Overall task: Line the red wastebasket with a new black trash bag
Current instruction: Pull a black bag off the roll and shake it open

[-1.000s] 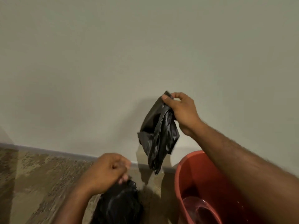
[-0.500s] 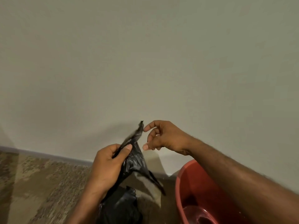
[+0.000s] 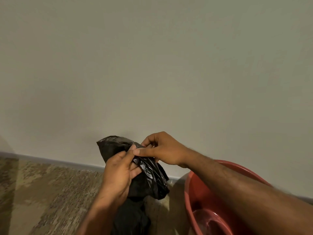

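Observation:
A crumpled black trash bag [image 3: 150,177] hangs in front of me, held by both hands. My left hand [image 3: 118,177] grips it from below and the left, thumb pressed on the plastic. My right hand [image 3: 162,150] pinches the bag's upper edge between thumb and forefinger, right beside the left thumb. The red wastebasket [image 3: 194,199] stands open at the lower right, partly hidden behind my right forearm; its glossy red inside is bare.
A second bundle of black plastic [image 3: 130,217] lies on the floor under my left hand. A pale wall [image 3: 152,65] with a grey baseboard [image 3: 50,161] runs close ahead. Patterned brown carpet [image 3: 42,192] covers the floor at left.
My right hand lowered the bag and passed it to my left hand, opening for a moment. Now both hands grip it close together, and the bag has bunched up between them.

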Demonstrator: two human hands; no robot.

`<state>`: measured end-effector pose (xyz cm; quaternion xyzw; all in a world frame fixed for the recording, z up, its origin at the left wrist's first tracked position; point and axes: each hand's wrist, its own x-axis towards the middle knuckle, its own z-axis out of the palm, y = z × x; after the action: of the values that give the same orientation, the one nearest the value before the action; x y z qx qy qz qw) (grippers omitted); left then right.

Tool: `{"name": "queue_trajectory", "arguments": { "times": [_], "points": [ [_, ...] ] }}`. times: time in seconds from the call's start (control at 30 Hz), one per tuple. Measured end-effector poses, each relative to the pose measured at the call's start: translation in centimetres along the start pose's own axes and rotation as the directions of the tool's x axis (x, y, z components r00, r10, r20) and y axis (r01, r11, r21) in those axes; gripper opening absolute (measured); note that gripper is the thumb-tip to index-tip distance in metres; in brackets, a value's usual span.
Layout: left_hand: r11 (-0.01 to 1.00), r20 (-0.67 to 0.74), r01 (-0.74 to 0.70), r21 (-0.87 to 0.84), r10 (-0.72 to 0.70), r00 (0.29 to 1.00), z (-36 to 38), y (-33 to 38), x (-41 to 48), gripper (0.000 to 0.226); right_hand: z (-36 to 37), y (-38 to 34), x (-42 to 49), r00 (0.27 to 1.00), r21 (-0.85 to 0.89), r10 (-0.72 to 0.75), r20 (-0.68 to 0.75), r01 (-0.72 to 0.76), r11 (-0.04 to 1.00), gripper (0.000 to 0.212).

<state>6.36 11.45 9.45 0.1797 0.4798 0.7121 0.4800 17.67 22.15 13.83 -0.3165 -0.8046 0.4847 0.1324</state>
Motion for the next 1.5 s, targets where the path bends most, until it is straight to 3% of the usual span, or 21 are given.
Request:
{"name": "queue_trajectory", "arguments": {
  "times": [0.17, 0.3, 0.4, 0.5, 0.6, 0.73, 0.8, 0.9, 1.1, 1.23, 1.37, 1.4, 1.43, 1.47, 1.5],
  "points": [
    [0.995, -0.118, -0.067, 0.074, 0.075, 0.99, -0.8, 0.1, 0.3, 0.018, -1.0, 0.5, 0.6, 0.997, 0.016, -0.026, -0.079, 0.027, 1.0, 0.019],
    [0.995, -0.23, -0.091, 0.027, 0.095, 0.969, -1.6, 0.3, 0.7, 0.04, -1.9, 0.8, 0.7, 0.984, 0.029, 0.035, -0.176, -0.03, 0.999, 0.018],
    [0.99, -0.229, -0.091, 0.108, 0.114, 0.967, -1.6, -0.1, 0.8, 0.047, -1.4, 0.3, 0.4, 0.997, 0.033, 0.028, -0.066, -0.026, 0.999, 0.029],
    [0.993, -0.139, -0.066, 0.094, 0.079, 0.987, -1.2, -0.6, 0.8, 0.038, 0.5, -0.3, 0.3, 0.994, -0.093, -0.025, 0.103, 0.035, 0.995, 0.034],
    [0.989, -0.105, -0.096, 0.116, 0.109, 0.989, -1.6, -0.4, 1.1, 0.031, 0.5, -0.1, 0.9, 0.997, -0.136, -0.057, 0.048, 0.063, 0.989, 0.019],
    [0.995, -0.167, -0.095, 0.039, 0.1, 0.981, -3.4, 0.5, 1.8, 0.023, -2.2, 1.2, 1.6, 0.978, -0.017, 0.047, -0.204, -0.052, 0.999, 0.017],
    [0.991, -0.187, -0.039, -0.132, 0.014, 0.982, -4.4, 1.0, 2.2, 0.025, -3.4, 2.0, 1.9, 0.93, 0.114, 0.148, -0.337, -0.115, 0.987, 0.018],
    [0.945, -0.203, 0.025, -0.326, -0.096, 0.975, -5.4, 1.5, 2.6, 0.025, -4.0, 3.3, 2.1, 0.865, 0.267, 0.293, -0.408, -0.194, 0.944, 0.022],
    [0.905, -0.201, 0.109, -0.411, -0.207, 0.957, -5.8, 1.4, 3.2, 0.027, -3.7, 4.7, 1.9, 0.807, 0.373, 0.439, -0.396, -0.295, 0.88, 0.024],
    [0.865, -0.159, 0.157, -0.477, -0.26, 0.952, -6.1, 1.6, 3.3, 0.022, -4.3, 4.4, 1.6, 0.774, 0.654, 0.56, -0.296, -0.263, 0.709, 0.022],
    [0.883, -0.129, 0.153, -0.444, -0.232, 0.964, -6.3, 2.3, 3.0, 0.024, -4.7, 4.5, 1.4, 0.845, 0.826, 0.529, -0.08, -0.241, 0.51, 0.021],
    [0.903, -0.135, 0.139, -0.407, -0.21, 0.968, -6.6, 2.6, 3.0, 0.025, -4.8, 4.6, 1.4, 0.859, 0.804, 0.507, -0.073, -0.25, 0.539, 0.018],
    [0.924, -0.144, 0.122, -0.362, -0.185, 0.972, -7.1, 2.9, 3.1, 0.022, -5.0, 4.8, 1.5, 0.877, 0.713, 0.463, -0.125, -0.245, 0.657, 0.016],
    [0.945, -0.169, 0.101, -0.312, -0.16, 0.973, -7.7, 3.1, 3.3, 0.016, -5.4, 5.2, 1.4, 0.899, 0.512, 0.375, -0.228, -0.217, 0.831, 0.013],
    [0.965, -0.199, 0.082, -0.249, -0.134, 0.971, -8.4, 3.4, 3.5, 0.018, -6.0, 5.5, 1.3, 0.916, 0.203, 0.232, -0.328, -0.171, 0.964, 0.01]
  ]
}}
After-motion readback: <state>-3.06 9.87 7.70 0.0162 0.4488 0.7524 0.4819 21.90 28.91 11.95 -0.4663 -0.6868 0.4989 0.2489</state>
